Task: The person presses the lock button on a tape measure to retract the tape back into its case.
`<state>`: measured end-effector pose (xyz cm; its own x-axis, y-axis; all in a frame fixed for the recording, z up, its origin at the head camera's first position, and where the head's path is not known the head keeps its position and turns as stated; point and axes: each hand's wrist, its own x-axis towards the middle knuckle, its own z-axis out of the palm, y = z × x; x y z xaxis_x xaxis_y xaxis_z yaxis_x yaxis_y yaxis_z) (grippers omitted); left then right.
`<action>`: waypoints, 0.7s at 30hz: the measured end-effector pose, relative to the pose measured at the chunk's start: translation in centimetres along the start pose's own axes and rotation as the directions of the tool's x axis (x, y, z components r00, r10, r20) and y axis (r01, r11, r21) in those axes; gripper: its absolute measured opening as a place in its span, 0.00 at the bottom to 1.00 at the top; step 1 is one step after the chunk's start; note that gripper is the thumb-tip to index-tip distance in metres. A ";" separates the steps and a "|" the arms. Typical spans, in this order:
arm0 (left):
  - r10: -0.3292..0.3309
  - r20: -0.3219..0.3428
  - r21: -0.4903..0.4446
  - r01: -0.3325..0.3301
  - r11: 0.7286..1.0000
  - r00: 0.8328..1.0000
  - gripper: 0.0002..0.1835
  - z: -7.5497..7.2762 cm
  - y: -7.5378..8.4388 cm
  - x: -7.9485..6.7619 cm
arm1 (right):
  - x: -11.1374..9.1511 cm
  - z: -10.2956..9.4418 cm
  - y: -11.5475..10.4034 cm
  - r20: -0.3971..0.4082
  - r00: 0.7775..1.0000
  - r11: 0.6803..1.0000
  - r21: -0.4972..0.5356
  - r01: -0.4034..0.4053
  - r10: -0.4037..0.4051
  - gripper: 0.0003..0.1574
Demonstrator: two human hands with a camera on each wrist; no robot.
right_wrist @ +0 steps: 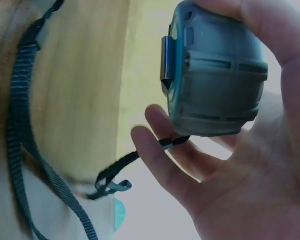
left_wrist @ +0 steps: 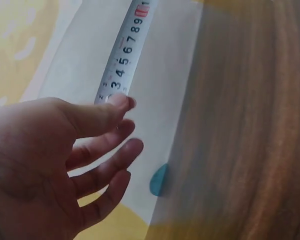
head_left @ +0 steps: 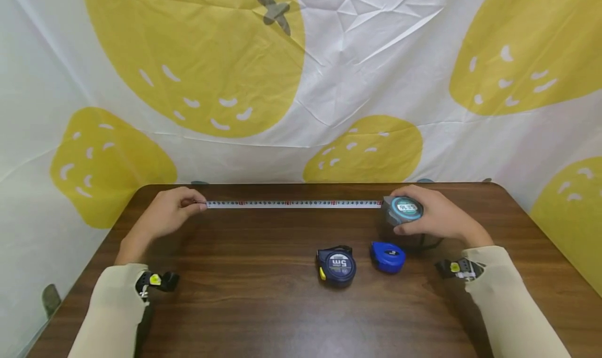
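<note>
In the head view a grey and teal tape measure (head_left: 406, 208) is gripped by my right hand (head_left: 439, 214), thumb below its case and fingers above. Its white blade (head_left: 291, 204) runs out straight to the left over the far part of the table. My left hand (head_left: 166, 211) pinches the blade's free end between thumb and index finger, hiding the end itself. The left wrist view shows the blade's printed numbers (left_wrist: 125, 57) beyond the thumb. From the right wrist, the ribbed case (right_wrist: 222, 70) sits in the hand, and a dark wrist strap (right_wrist: 22, 100) hangs from it.
Two more tape measures lie on the brown wooden table (head_left: 244, 305): a dark blue one (head_left: 336, 266) with a yellow button, and a bright blue one (head_left: 388, 257) to its right. A white cloth (head_left: 338, 76) with yellow fruit shapes hangs behind the table's far edge.
</note>
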<state>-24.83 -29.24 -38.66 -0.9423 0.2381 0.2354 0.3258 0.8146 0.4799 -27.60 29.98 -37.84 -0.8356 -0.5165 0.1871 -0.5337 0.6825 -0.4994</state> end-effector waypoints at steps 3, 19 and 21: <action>-0.006 -0.002 -0.014 0.006 1.000 1.000 0.06 -0.6 0.2 -0.1 | -0.2 -0.3 -0.1 -0.006 1.000 0.999 0.030 0.013 -0.013 0.43; 0.029 -0.077 -0.031 -0.031 0.999 0.997 0.06 -1.7 1.1 -0.3 | -0.7 -1.0 0.1 -0.039 0.999 0.996 0.090 0.012 -0.009 0.40; 0.027 -0.076 -0.034 -0.029 0.999 0.997 0.06 -1.7 1.2 -0.3 | -0.7 -1.0 0.1 -0.038 0.999 0.995 0.100 0.018 -0.014 0.40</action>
<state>-24.04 -29.24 -36.78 -0.9246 0.2191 0.3116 0.3559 0.7888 0.5012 -27.19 30.98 -37.19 -0.8326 -0.5057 0.2262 -0.5325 0.6181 -0.5783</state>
